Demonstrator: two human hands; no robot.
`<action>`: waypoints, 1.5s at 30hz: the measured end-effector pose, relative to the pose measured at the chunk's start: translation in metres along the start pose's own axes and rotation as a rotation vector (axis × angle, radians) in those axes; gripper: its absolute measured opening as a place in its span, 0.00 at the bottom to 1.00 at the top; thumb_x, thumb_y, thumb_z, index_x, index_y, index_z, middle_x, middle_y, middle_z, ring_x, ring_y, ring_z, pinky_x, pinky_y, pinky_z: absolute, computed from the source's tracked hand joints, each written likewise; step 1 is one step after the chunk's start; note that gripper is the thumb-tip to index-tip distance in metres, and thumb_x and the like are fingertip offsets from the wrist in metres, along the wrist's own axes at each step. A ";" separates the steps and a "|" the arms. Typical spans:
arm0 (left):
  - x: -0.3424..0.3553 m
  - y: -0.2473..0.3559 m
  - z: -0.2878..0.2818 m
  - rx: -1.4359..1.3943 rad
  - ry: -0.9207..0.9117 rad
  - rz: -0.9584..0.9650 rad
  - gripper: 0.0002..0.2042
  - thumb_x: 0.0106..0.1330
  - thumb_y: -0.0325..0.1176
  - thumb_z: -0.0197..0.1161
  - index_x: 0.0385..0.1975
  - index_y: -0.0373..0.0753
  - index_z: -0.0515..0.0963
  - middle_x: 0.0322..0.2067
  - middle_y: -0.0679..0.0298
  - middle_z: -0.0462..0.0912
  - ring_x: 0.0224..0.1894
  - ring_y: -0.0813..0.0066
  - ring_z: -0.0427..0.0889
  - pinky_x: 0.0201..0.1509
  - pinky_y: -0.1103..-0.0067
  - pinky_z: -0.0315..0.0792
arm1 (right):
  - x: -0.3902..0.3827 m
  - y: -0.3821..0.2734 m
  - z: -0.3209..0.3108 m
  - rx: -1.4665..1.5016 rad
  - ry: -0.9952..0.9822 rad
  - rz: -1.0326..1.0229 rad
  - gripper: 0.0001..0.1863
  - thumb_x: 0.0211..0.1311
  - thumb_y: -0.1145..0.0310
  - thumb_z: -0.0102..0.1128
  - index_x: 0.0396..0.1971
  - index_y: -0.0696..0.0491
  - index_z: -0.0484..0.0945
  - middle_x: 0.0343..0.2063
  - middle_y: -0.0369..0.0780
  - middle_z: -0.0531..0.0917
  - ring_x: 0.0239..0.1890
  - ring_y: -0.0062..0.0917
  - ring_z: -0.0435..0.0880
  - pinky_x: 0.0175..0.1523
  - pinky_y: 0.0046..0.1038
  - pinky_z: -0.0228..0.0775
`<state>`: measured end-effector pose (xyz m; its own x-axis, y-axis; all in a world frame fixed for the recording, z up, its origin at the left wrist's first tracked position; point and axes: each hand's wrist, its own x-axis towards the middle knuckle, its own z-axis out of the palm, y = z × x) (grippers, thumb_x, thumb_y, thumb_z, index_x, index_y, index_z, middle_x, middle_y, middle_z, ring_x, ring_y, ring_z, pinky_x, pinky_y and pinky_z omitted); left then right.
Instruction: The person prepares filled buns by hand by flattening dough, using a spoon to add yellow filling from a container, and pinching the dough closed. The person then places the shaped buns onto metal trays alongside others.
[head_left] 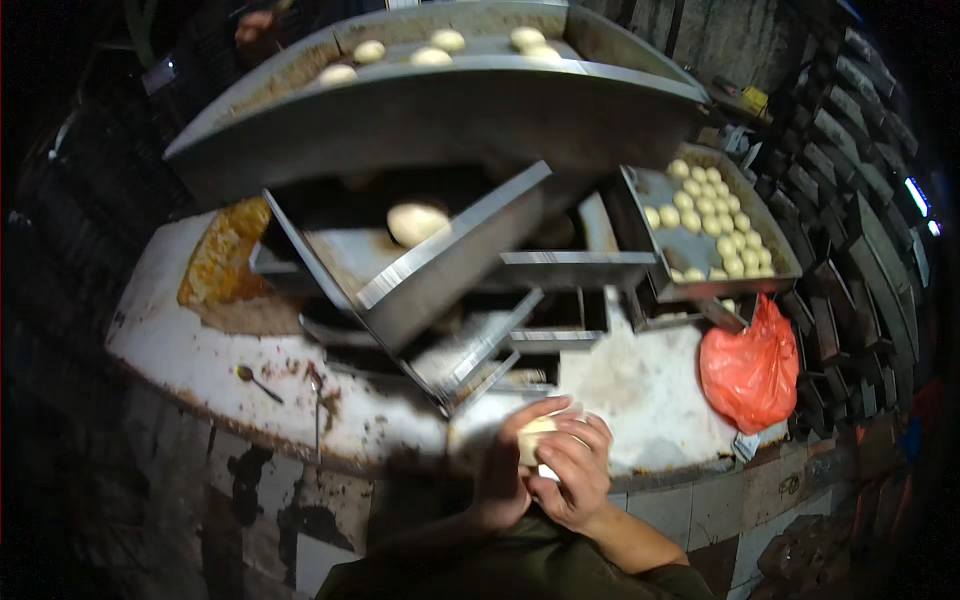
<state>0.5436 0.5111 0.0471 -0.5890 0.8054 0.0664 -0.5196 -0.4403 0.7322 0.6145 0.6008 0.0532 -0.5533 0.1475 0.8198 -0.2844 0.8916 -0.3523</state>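
Near the front edge of the white table, my left hand (503,472) and my right hand (577,470) are cupped together around a pale dough ball (530,438). The fingers of both hands curl over it, so only part of the dough shows between them. Just beyond my hands, metal trays (455,245) lie stacked at crossed angles. A single larger dough ball (415,224) sits in the top tilted one.
A long metal trough (430,125) holding several dough balls (447,40) spans the back. At right stands a tray (790,262) of small dough balls, with a red plastic bag (752,368) in front. Two spoons (262,385) (317,415) and an orange-stained slab (230,265) lie left.
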 end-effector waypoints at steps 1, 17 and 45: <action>0.005 0.014 0.004 0.030 -0.071 0.125 0.30 0.67 0.54 0.42 0.56 0.31 0.60 0.51 0.53 0.70 0.50 0.68 0.71 0.56 0.77 0.64 | 0.018 -0.005 -0.002 -0.063 -0.014 0.008 0.17 0.47 0.74 0.66 0.38 0.56 0.72 0.34 0.43 0.75 0.38 0.36 0.75 0.44 0.29 0.67; 0.055 0.147 -0.098 0.087 -0.059 -0.449 0.31 0.63 0.51 0.48 0.54 0.25 0.61 0.55 0.46 0.64 0.57 0.58 0.66 0.61 0.73 0.58 | 0.448 0.002 -0.146 -0.477 -0.021 0.267 0.22 0.56 0.53 0.52 0.41 0.56 0.73 0.40 0.39 0.75 0.40 0.21 0.74 0.37 0.22 0.68; 0.099 -0.123 0.123 0.660 -0.557 -0.190 0.21 0.60 0.44 0.59 0.43 0.30 0.75 0.44 0.56 0.77 0.46 0.70 0.75 0.50 0.75 0.67 | -0.171 0.239 -0.114 -0.442 -0.606 0.667 0.25 0.51 0.55 0.59 0.48 0.49 0.68 0.48 0.42 0.71 0.52 0.35 0.66 0.52 0.41 0.61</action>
<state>0.6252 0.6934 0.0471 -0.0525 0.9938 0.0980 -0.0134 -0.0989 0.9950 0.7308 0.8373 -0.1197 -0.8336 0.5424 0.1045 0.4779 0.8031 -0.3559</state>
